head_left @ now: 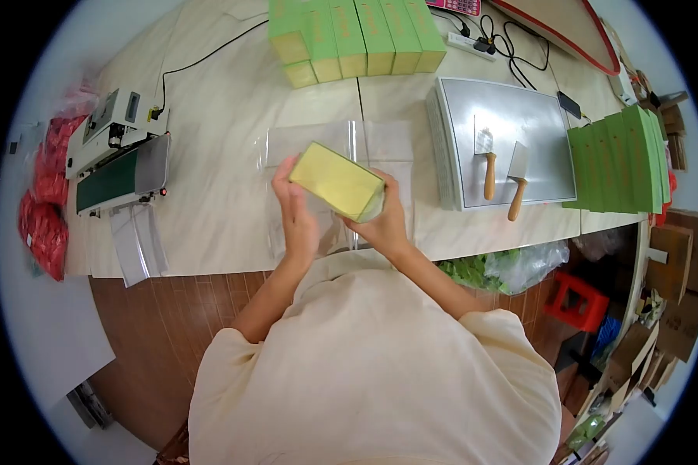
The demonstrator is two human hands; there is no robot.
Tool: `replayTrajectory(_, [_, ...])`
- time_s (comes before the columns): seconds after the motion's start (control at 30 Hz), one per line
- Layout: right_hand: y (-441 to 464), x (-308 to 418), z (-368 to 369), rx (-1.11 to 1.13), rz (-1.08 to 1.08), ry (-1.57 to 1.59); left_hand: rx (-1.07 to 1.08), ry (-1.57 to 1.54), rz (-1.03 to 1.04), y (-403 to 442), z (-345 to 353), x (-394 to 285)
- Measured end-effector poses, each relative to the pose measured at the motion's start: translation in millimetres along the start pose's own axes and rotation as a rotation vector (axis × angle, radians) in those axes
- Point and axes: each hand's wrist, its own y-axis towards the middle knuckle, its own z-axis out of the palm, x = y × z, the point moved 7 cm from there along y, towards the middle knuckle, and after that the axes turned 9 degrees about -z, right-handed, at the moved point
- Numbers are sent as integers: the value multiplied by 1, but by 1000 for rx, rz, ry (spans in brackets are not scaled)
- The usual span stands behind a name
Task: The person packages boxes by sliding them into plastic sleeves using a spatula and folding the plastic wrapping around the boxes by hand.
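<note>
A yellow-green box [335, 180] is held up between both hands over the near part of the table, tilted down to the right. My left hand [296, 213] presses against its left end, fingers together along the side. My right hand [388, 221] wraps round its lower right corner, where clear film seems to cover the box. Beneath and behind the box, clear plastic sheets or bags [310, 139] lie flat on the marbled table [217, 155].
Green boxes [367, 39] stand at the back, more [609, 163] at the right. A metal-topped box [508, 116] carries two wooden-handled trowels [489, 174]. At left is a sealing machine [124, 159] with plastic film [138, 244]. Cables and a power strip [471, 45] lie at the back right.
</note>
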Motion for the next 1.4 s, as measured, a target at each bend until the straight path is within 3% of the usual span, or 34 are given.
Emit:
replayTrajectory(0.17, [18, -9, 33, 122, -35, -8, -150, 129, 81, 3, -21, -1])
replayTrajectory(0.23, [21, -2, 43, 193, -292, -365, -196, 126, 55, 7, -28, 4])
replayTrajectory(0.37, [25, -4, 21, 368, -54, -555, -287, 79, 96, 14, -44, -7])
replayTrajectory(0.43, [35, -5, -18, 315, -137, -689, -311, 130, 157, 15, -47, -28])
replayTrajectory(0.5, [46, -23, -76, 125, -154, -885, -268, 282, 339, 10, -40, -57])
replayTrajectory(0.63, [47, -33, -175, -151, -11, -1224, -113, 455, 336, 3, -21, -80])
replayTrajectory(0.7, [37, -52, -192, -119, 95, -1343, 2, 716, 449, -3, 3, -89])
replayTrajectory(0.77, [24, -73, -205, -86, 192, -1488, 29, 762, 475, -2, 10, -84])
replayTrajectory(1.0, [17, -115, -208, -122, 211, -1347, 152, 954, 451, -10, 26, -73])
replayTrajectory(1.07, [14, -121, -210, -201, 426, -1074, 146, 963, 436, -9, 28, -70])
replayTrajectory(1.13, [15, -102, -203, -254, 308, -908, 48, 975, 522, -11, 25, -74])
replayTrajectory(1.2, [14, -75, -199, -299, 196, -740, 30, 982, 475, -9, 21, -69])
replayTrajectory(1.27, [16, -57, -181, -111, 260, -399, 18, 989, 429, -8, 18, -64])
replayTrajectory(1.3, [17, -34, -177, -108, 261, -400, -11, 982, 434, -7, 16, -64])
replayTrajectory(1.37, [21, 16, -149, 173, 173, -399, -38, 974, 439, -6, 13, -64])
replayTrajectory(1.4, [21, 31, -147, 173, 175, -399, -48, 964, 439, -6, 11, -65])
